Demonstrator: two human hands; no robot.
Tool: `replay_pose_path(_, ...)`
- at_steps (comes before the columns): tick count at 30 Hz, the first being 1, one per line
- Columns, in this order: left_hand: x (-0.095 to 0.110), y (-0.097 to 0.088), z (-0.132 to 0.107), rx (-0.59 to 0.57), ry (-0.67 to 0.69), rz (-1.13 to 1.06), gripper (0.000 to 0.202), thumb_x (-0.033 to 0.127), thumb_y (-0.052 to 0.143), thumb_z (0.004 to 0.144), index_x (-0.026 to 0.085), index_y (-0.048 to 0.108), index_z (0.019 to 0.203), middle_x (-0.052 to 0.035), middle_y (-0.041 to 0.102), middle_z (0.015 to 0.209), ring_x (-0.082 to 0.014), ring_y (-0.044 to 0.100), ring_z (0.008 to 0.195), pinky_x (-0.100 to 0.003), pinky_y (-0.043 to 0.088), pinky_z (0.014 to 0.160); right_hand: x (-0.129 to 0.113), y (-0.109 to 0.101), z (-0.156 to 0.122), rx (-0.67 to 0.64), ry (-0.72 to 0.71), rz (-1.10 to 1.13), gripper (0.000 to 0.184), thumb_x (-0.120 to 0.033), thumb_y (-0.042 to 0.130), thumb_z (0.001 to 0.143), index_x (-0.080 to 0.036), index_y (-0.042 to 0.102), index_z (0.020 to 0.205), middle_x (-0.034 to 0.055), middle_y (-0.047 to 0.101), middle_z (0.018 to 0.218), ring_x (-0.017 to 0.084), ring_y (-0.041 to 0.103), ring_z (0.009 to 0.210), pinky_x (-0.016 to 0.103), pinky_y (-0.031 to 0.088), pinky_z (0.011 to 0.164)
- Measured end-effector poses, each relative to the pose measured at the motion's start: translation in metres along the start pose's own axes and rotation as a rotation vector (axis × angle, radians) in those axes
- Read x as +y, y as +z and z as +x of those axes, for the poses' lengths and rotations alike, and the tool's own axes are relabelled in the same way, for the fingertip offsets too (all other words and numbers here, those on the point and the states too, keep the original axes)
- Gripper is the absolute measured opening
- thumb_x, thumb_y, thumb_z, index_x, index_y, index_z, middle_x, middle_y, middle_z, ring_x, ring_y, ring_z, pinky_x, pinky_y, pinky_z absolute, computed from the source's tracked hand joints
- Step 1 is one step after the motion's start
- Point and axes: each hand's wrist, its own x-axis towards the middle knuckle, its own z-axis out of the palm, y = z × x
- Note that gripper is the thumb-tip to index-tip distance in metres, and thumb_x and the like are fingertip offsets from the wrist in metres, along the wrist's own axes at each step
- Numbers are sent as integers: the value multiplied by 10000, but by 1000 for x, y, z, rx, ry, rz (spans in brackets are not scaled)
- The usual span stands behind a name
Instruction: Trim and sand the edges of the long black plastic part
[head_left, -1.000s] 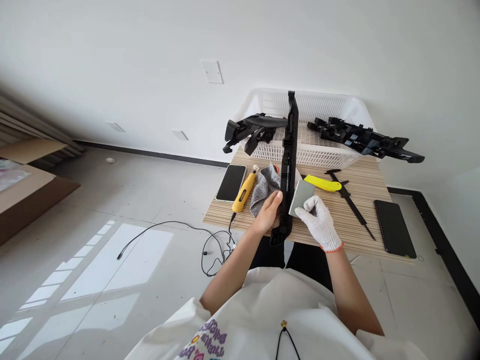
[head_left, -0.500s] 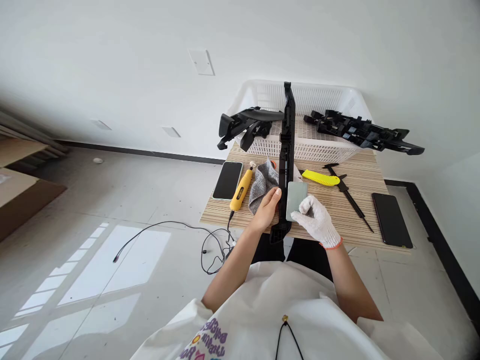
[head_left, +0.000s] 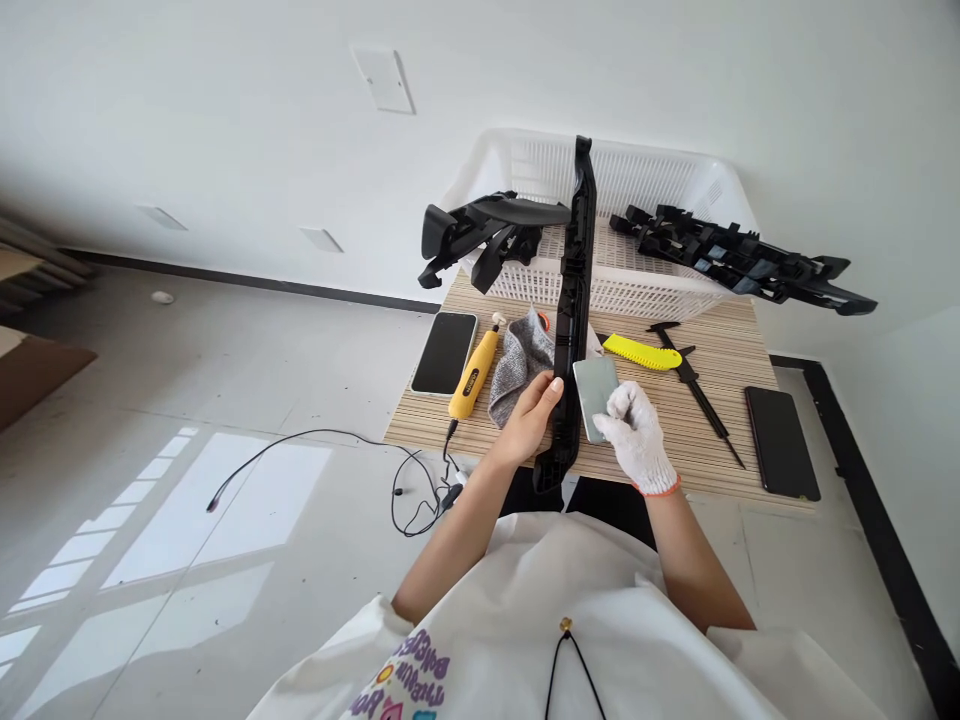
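My bare left hand [head_left: 534, 412] is closed round the lower part of a long black plastic trim piece [head_left: 573, 300], which stands lengthwise in front of me. My right hand [head_left: 636, 432], in a white knit glove with an orange cuff, pinches a flat grey-green rectangular pad [head_left: 594, 390]. Its upper left corner lies close against the right edge of the trim piece; contact is hard to tell. Left of my left hand lies a crumpled grey cloth [head_left: 517, 365], partly behind the hand and the trim piece.
A yellow rotary tool [head_left: 474, 375] and a phone [head_left: 445, 352] lie on the left of the wooden table [head_left: 645, 470]. To the right are a yellow utility knife [head_left: 642, 352], a black caliper [head_left: 697, 390] and another phone [head_left: 782, 442]. Black parts [head_left: 735, 258] overhang a white basket [head_left: 637, 290].
My right hand has tilted the pad, its lower end swinging away from the trim piece. My left hand keeps its hold. The whole view has shifted slightly.
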Motion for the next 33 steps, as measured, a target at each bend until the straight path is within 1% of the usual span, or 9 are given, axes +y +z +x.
replay_pose_path(4, 6, 2, -1, -26, 44, 32, 484, 645, 570, 894, 191, 655, 1039, -26, 668, 997, -179, 596, 1003, -277, 489, 928, -1, 3, 3, 37, 5, 22, 313, -156, 628, 709, -243, 328, 700, -74, 346, 683, 91, 307, 545, 228, 311, 474)
replay_pose_path(7, 10, 3, -2, -47, 75, 19, 479, 627, 566, 907, 190, 658, 1081, -36, 687, 1044, -194, 600, 1062, -290, 478, 971, -3, 5, 6, 35, -6, 29, 316, -157, 633, 716, -241, 329, 693, -73, 337, 673, 93, 299, 543, 227, 302, 467)
replay_pose_path(10, 12, 3, -1, -55, 75, -13, 477, 613, 578, 907, 195, 667, 1119, -41, 697, 1118, -209, 595, 1132, -304, 462, 1022, -4, 7, 9, 34, -13, 32, 324, -161, 638, 716, -240, 325, 689, -70, 338, 670, 96, 293, 545, 229, 290, 463)
replay_pose_path(13, 13, 3, 0, -64, 64, -42, 477, 609, 588, 903, 195, 673, 1125, -44, 699, 1158, -223, 594, 1160, -323, 457, 1042, -6, 8, 13, 37, -15, 21, 327, -155, 636, 706, -241, 320, 689, -66, 338, 671, 101, 296, 554, 233, 290, 467)
replay_pose_path(18, 15, 4, -1, -42, 52, -26, 486, 637, 602, 878, 185, 678, 1038, -44, 705, 1078, -228, 600, 1123, -324, 470, 1012, -7, 9, 13, 29, -7, 15, 338, -127, 629, 703, -240, 311, 688, -65, 344, 670, 101, 289, 558, 235, 282, 466)
replay_pose_path(23, 13, 5, -1, -43, 50, -12, 466, 633, 598, 883, 186, 661, 996, -43, 684, 1001, -240, 573, 1146, -324, 475, 997, -7, 6, 2, 23, 15, 0, 343, -104, 626, 703, -237, 311, 683, -71, 348, 660, 90, 273, 538, 226, 271, 446)
replay_pose_path(27, 12, 5, 0, -73, 68, -41, 433, 605, 588, 905, 188, 630, 1013, -31, 659, 968, -232, 558, 1170, -315, 466, 1012, -8, 5, -3, 25, 21, -9, 351, -114, 640, 703, -236, 313, 675, -75, 350, 651, 83, 286, 524, 221, 288, 438)
replay_pose_path(33, 12, 5, -1, -79, 76, -37, 442, 603, 593, 902, 190, 624, 1059, -37, 670, 1014, -229, 579, 1150, -326, 475, 1020, -10, 8, 3, 19, -3, -30, 356, -135, 653, 725, -242, 315, 692, -74, 380, 666, 84, 309, 524, 220, 308, 440)
